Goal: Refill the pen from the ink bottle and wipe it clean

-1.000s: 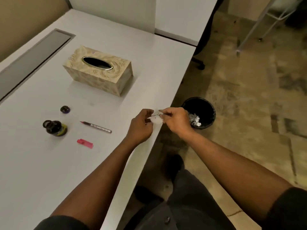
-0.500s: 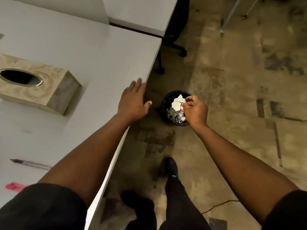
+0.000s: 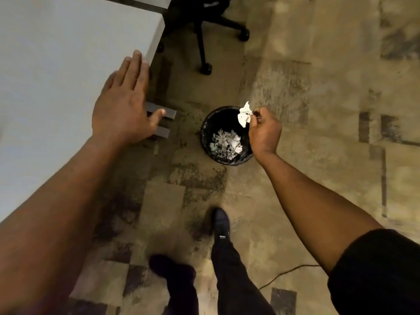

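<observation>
My right hand (image 3: pixel 264 130) pinches a crumpled white tissue (image 3: pixel 244 115) above the right rim of a black waste bin (image 3: pixel 205 135) on the floor. A thin metal part shows between the fingers beside the tissue; I cannot tell what it is. Several used white tissues lie in the bin's bottom. My left hand (image 3: pixel 123 103) rests flat, fingers straight, on the corner of the white table (image 3: pixel 56 64). The pen and the ink bottle are out of view.
A black office chair base (image 3: pixel 204 30) with castors stands behind the table corner. Grey table feet (image 3: pixel 162 112) stick out under my left hand. My two legs and dark shoes (image 3: pixel 220 221) are on the worn patterned carpet. A cable (image 3: pixel 281 273) runs along the floor at lower right.
The view swung down and right from the table to the floor. My left hand let go and laid itself flat on the table edge. My right hand carried the tissue over the bin.
</observation>
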Available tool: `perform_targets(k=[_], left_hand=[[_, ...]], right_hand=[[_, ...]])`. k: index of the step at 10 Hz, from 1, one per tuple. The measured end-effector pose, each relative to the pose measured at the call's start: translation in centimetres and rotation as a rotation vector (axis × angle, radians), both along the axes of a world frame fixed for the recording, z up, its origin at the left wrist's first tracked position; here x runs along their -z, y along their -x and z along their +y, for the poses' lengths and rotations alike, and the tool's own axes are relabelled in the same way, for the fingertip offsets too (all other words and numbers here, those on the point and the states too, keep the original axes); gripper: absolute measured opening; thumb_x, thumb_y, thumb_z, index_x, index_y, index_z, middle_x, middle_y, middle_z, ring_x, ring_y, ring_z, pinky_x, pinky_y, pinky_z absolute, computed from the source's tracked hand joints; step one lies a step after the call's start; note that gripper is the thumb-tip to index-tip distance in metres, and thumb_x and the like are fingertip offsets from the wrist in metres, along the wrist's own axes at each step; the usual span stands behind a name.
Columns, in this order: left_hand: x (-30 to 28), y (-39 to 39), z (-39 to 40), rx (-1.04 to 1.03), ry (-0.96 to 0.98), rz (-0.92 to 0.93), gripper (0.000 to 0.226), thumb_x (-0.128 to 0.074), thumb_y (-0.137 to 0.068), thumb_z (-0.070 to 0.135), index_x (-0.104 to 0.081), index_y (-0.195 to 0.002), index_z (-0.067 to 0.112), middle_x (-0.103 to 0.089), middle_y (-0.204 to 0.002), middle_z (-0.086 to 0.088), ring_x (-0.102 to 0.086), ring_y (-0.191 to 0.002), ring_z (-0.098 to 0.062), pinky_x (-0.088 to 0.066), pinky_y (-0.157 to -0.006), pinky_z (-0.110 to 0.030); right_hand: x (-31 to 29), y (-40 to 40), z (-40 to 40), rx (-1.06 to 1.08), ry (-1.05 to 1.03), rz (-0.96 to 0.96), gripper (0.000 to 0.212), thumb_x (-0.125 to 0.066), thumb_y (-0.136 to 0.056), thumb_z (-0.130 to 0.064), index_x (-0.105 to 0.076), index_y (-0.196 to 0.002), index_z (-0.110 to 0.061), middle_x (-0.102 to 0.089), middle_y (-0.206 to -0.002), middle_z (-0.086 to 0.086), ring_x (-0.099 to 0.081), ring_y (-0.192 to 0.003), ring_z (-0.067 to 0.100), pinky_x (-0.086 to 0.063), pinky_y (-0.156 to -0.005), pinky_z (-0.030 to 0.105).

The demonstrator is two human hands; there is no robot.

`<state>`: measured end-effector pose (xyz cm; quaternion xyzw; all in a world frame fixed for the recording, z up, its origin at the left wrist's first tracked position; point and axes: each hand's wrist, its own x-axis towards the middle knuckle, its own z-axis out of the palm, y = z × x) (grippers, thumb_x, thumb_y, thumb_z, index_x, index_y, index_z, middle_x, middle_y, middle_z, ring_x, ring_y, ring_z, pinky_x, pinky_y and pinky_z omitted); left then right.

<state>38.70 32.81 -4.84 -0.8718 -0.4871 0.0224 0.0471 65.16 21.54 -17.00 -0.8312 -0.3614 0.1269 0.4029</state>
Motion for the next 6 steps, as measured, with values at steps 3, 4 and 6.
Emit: perform_targets(k=[3, 4, 6], left_hand=[[0.3, -0.4, 0.1, -0.025, -0.015, 0.037, 0.095, -0.046, -0.086, 0.061, 0.004, -0.153, 0.016, 0.005, -0.162, -0.005, 0.001, -0.149, -0.022, -0.013, -0.12, -0.044], [0.4, -0.3, 0.2, -0.029, -0.013, 0.055, 0.096, -0.044, -0.085, 0.063, 0.005, -0.153, 0.016, 0.006, -0.162, -0.004, 0.003, -0.149, -0.021, -0.012, -0.12, -0.044], [-0.1, -0.7, 0.1, -0.035, 0.02, 0.038, 0.095, -0.044, -0.086, 0.062, 0.006, -0.153, 0.017, 0.007, -0.162, -0.004, 0.004, -0.149, -0.02, -0.011, -0.12, -0.043]], right_hand=[[7.7, -2.6, 1.9, -0.137, 0.081, -0.144, 0.013, -0.053, -0.086, -0.008, -0.064, -0.093, -0.005, -0.066, -0.09, 0.013, -0.059, -0.081, 0.028, -0.041, -0.067, 0.034], [8.8, -2.8, 2.3, -0.175, 0.14, -0.185, 0.014, -0.051, -0.088, -0.009, -0.063, -0.095, -0.005, -0.064, -0.093, 0.016, -0.059, -0.08, 0.032, -0.043, -0.065, 0.037], [8.8, -3.2, 3.7, -0.199, 0.387, -0.203, 0.033, -0.055, -0.094, -0.02, -0.055, -0.126, -0.013, -0.061, -0.126, 0.009, -0.059, -0.109, 0.03, -0.047, -0.081, 0.037]])
